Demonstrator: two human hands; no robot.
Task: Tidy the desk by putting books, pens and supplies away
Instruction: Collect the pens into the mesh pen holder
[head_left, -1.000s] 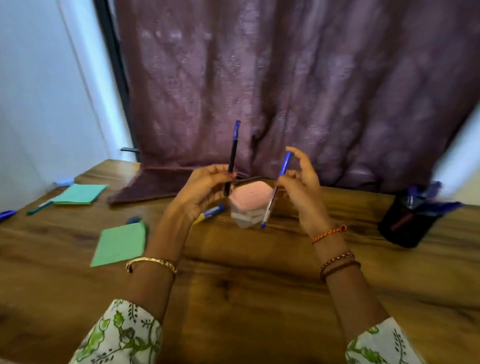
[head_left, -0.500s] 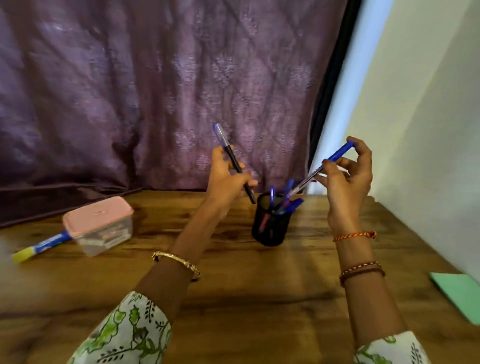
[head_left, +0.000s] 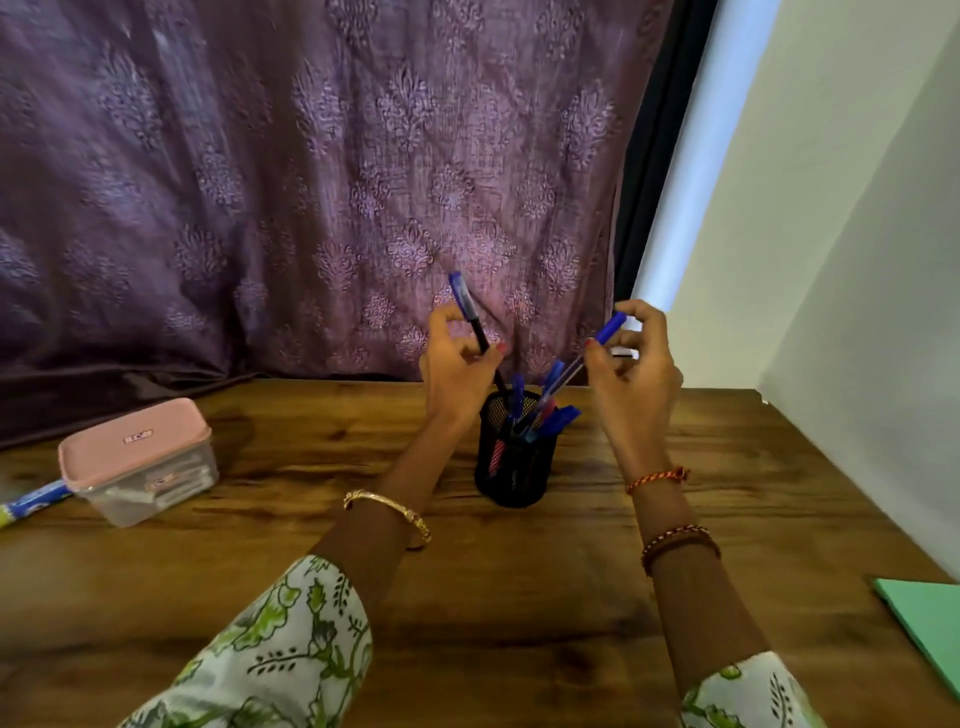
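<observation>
A black mesh pen cup (head_left: 514, 467) stands at the back middle of the wooden desk (head_left: 519, 597) and holds several blue pens. Just left of and above the cup, my left hand (head_left: 457, 364) grips a black pen with a blue cap (head_left: 470, 314), tilted, its lower tip at the cup's rim. My right hand (head_left: 631, 364) holds a clear pen with a blue cap (head_left: 587, 353) by its top end, slanting down-left into the cup.
A clear plastic box with a pink lid (head_left: 137, 457) sits at the left, with a blue and yellow marker (head_left: 31, 501) beside it at the frame edge. A green paper pad (head_left: 930, 629) lies at the right edge. A purple curtain (head_left: 311, 182) hangs behind; a white wall (head_left: 857, 234) borders the right.
The view swung right from the pink-lidded box to the pen cup. Both hands carried their pens over and lowered them until the tips reached the cup.
</observation>
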